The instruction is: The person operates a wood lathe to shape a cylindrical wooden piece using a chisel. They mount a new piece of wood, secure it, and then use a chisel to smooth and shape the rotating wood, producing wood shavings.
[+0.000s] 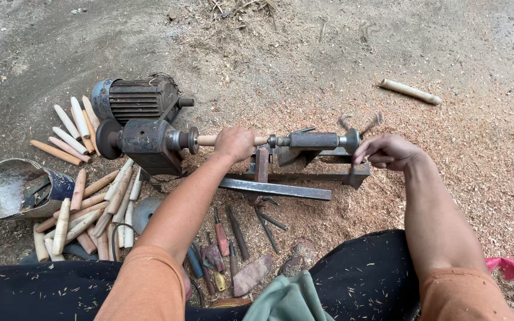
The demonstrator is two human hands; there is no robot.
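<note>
Left hand [233,142] is closed around the wooden blank [209,140], fingers wrapped over it mid-span between the headstock chuck [187,139] and the tailstock [313,140]. Right hand [388,151] is at the tailstock handwheel [352,139], fingers curled loosely toward it; can't tell if it actually grips the wheel or just touches it.

Nearest the body: dark trousers [364,279] dusted with chips, a green cloth [287,300] in the lap. Just ahead, a row of turning chisels [227,238] lying on the sawdust [447,119], handles toward the person. Left of them, a heap of turned wooden pegs [90,214], and a dented metal bucket [7,187] tipped on its side with tools inside.

Mid-range: the small lathe sits on the ground, flat steel bed bar [275,189] under the blank, tool rest post [261,163] just right of the left hand. Blank is horizontal, seated at the chuck end, other end meeting the tailstock centre.

Beyond: electric motor [135,98] behind the headstock, a second pile of pale pegs [72,128] to its left, one loose peg [410,91] well apart at upper right.

My read on doing this well: hold the blank level and on axis with the left hand, wind the centre in until it bites, no more, or a thin blank bows. Spin by hand to check for wobble and rest clearance. Keep fingers off the chuck.
</note>
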